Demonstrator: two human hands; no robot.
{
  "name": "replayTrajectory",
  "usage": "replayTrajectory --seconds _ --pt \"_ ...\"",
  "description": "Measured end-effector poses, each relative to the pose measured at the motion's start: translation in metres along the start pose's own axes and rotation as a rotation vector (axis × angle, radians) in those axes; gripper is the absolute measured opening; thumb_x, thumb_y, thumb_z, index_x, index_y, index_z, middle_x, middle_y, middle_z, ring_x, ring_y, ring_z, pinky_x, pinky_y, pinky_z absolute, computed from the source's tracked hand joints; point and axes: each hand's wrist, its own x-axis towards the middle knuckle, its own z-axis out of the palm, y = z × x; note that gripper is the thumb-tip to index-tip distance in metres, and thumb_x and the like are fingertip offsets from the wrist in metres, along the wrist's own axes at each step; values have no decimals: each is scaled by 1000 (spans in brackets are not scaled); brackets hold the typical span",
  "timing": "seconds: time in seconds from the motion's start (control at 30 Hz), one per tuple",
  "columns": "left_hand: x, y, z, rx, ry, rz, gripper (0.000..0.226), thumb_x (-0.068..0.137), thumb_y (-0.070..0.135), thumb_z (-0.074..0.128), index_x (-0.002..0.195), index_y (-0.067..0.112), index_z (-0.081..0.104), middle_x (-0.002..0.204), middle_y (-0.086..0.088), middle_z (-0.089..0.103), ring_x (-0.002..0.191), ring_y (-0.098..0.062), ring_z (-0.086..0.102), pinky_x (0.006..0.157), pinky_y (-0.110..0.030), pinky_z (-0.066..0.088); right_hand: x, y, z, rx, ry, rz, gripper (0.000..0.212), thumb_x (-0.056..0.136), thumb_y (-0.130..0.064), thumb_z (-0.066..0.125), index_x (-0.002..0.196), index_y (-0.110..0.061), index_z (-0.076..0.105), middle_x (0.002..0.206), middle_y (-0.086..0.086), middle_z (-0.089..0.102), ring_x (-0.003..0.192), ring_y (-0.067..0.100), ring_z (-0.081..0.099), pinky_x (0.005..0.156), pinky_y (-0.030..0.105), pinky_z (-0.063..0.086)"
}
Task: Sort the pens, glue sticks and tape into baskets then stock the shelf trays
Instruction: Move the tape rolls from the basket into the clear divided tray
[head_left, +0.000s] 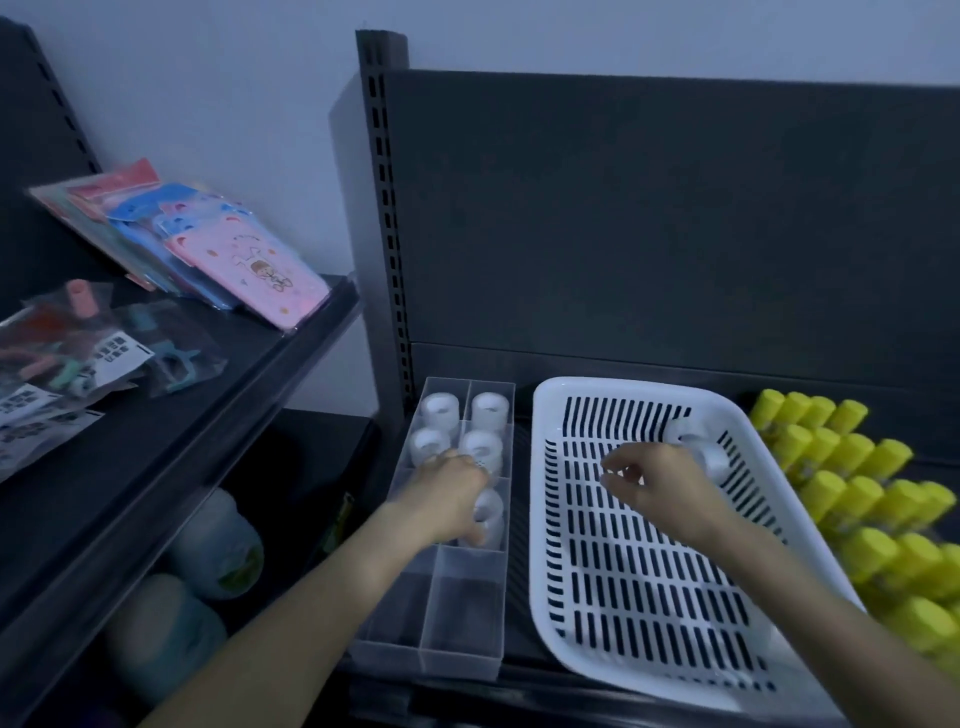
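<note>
my left hand (447, 499) curls round a tape roll (488, 519), seating it in the clear tray (462, 639) at 6 o'clock of the filled cells (439, 410), seemingly filling back to front. my right hand (654, 488) hovers over the white basket (537, 519), leftover rolls (696, 441) at its 1 o'clock; its grip i cannot tell.

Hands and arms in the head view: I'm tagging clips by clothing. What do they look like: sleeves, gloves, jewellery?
The left forearm and right forearm are bare down to the frame's bottom edge; no sleeves show. The left hand and right hand wear no gloves, and neither wrist carries a watch or bracelet. The picture is too blurred to rule out rings.
</note>
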Motion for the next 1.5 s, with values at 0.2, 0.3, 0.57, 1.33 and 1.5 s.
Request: replayTrajectory --seconds 0.2,0.3,0.57,1.33,1.5 --pt "-7 21 -15 137 130 -9 13 78 23 59 83 13 52 98 -3 57 95 -23 53 73 -31 41 -10 42 -22 -50 2 8 20 89 -23 57 101 -10 68 98 4 70 85 17 62 70 24 42" --pt "-3 48 -25 44 229 17 19 83 29 59 96 16 56 108 -1 59 104 -22 56 84 -36 47 -22 67 -39 -148 -86 -8 24 90 -24 56 104 -8 66 105 6 69 99 22 62 82 33 47" --pt "45 139 0 -84 116 157 49 91 32 55 137 20 44 138 -2 48 125 -19 46 104 -36 40 -77 101 -54 -424 -407 -139 41 82 -49 59 109 -19 62 111 3 64 108 21 54 108 38 32" --pt "101 151 14 -285 35 188 44 76 28 70 115 12 56 114 -2 55 102 -17 54 86 -29 45 -66 110 -55 56 -79 4 67 77 -25 68 138 -15 40 124 1 46 111 17 50 86 18 41" --pt "52 121 0 -427 211 133 51 73 27 71 120 19 54 115 5 53 104 -10 51 91 -25 43 -53 93 -46 290 -50 38 57 72 -15 72 124 -14 49 116 1 54 104 14 55 81 15 44"
